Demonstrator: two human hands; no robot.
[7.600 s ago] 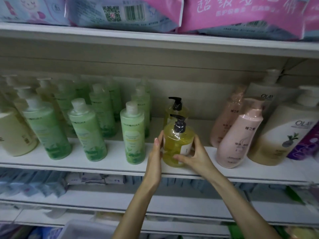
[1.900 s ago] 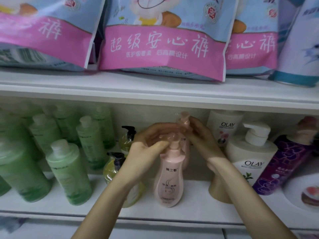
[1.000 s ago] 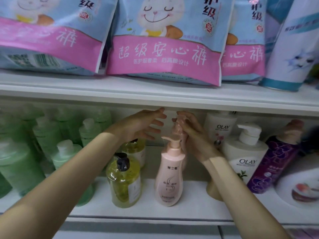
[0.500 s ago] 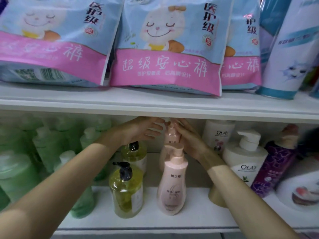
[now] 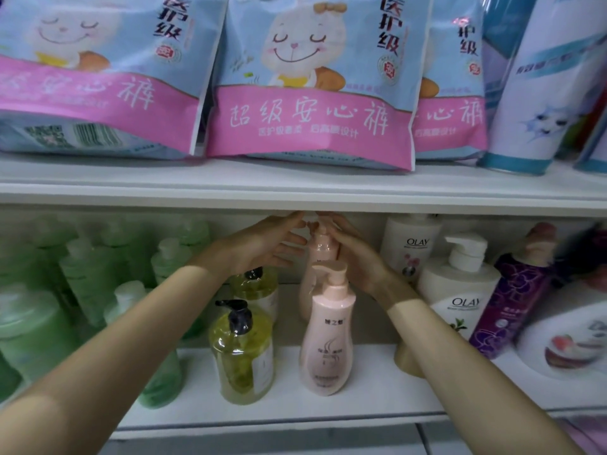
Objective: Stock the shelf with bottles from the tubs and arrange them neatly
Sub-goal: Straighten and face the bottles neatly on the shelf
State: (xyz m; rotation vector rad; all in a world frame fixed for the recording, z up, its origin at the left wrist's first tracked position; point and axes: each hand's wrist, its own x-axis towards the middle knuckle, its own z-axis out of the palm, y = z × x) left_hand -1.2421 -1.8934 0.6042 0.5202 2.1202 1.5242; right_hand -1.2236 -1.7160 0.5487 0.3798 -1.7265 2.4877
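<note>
Both my hands reach deep into the middle shelf. My right hand wraps the neck of the rear pink pump bottle, which stands behind the front pink pump bottle. My left hand hovers at that rear bottle's pump top with fingers spread, its fingertips touching or nearly touching the pump. Two yellow pump bottles stand to the left, the front yellow bottle and the rear yellow bottle partly hidden under my left wrist.
Several green bottles fill the shelf's left side. White Olay pump bottles and a purple bottle stand at the right. The upper shelf board hangs just above my hands, loaded with pink-and-blue packs.
My hands moved from the front pink bottle's pump back to the rear pink bottle. The view has tilted upward slightly; the bottles stay where they were.
</note>
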